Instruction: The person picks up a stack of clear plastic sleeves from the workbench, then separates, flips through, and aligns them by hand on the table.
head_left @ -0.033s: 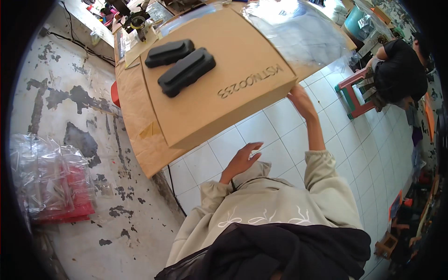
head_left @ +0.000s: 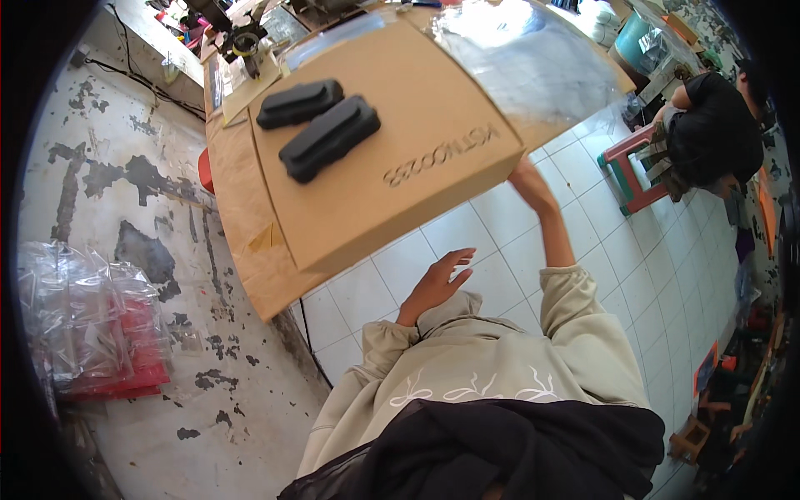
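A large brown cardboard box [head_left: 417, 108], with dark writing on its top, lies on the paper-covered table [head_left: 250, 250]. Two black, elongated padded pieces [head_left: 329, 140] rest side by side on top of it, toward its left. At the near right corner of the box is my right hand [head_left: 536, 190], gripping that corner; its fingertips are hidden by the cardboard. My left hand [head_left: 437, 283] hangs in the air in front of my body, below the near edge of the box, with fingers spread and nothing in them.
Clear plastic sheeting [head_left: 525, 62] covers the table's right part. A dark machine part [head_left: 242, 42] stands far left. Clear and red plastic bags [head_left: 92, 325] lie at left by the peeling wall. At right a person in black [head_left: 717, 133] sits near a red-green stool [head_left: 629, 171].
The box has shifted slightly toward me and to the left, with the black pieces on it. My right hand has moved along with its corner. My left hand has risen slightly.
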Motion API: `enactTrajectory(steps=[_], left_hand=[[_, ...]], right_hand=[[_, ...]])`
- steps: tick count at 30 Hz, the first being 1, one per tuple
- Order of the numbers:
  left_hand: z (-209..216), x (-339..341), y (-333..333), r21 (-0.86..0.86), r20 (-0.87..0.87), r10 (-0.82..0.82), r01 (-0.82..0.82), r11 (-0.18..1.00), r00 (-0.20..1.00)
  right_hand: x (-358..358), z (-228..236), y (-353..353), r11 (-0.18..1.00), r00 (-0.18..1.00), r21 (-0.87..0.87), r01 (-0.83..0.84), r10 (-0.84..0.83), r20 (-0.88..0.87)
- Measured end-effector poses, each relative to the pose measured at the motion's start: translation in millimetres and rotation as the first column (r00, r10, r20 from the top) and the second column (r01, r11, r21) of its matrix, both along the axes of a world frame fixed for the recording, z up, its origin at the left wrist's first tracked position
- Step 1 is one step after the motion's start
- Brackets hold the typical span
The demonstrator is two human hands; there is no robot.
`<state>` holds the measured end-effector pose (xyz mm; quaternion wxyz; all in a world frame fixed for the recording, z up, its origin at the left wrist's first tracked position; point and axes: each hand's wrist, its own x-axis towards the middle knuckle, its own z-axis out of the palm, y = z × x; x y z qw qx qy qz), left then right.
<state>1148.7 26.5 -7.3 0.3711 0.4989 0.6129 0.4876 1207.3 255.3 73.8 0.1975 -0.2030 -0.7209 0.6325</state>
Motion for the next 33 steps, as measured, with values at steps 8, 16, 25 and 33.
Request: enactTrajectory(steps=[8, 16, 25, 33], left_hand=[[30.2, -16.2, 38.8, -0.020, 0.032, 0.383, -0.382, 0.924, 0.923], [37.5, -29.7, 7.1, -0.017, 0.094, 0.870, -0.873, 0.488, 0.484], [43.1, -23.8, 27.1, -0.084, 0.039, 0.999, -0.996, 0.034, 0.031], [57.7, -8.9, 105.9, 0.139, -0.309, 0.950, -0.987, 0.082, 0.036]], right_hand=[[-49.7, 4.3, -31.7, 0.913, 0.958, -0.291, -0.285, 0.280, -0.060], [-125.1, -45.4, -81.3, 0.852, 0.891, -0.262, -0.453, 0.442, -0.103], [-124.3, -6.4, -18.4, 0.692, 0.723, 0.236, -0.682, 0.687, 0.073], [-128.6, 36.6, 237.0, 0.418, 0.897, 0.873, -0.252, -0.239, 0.373]])
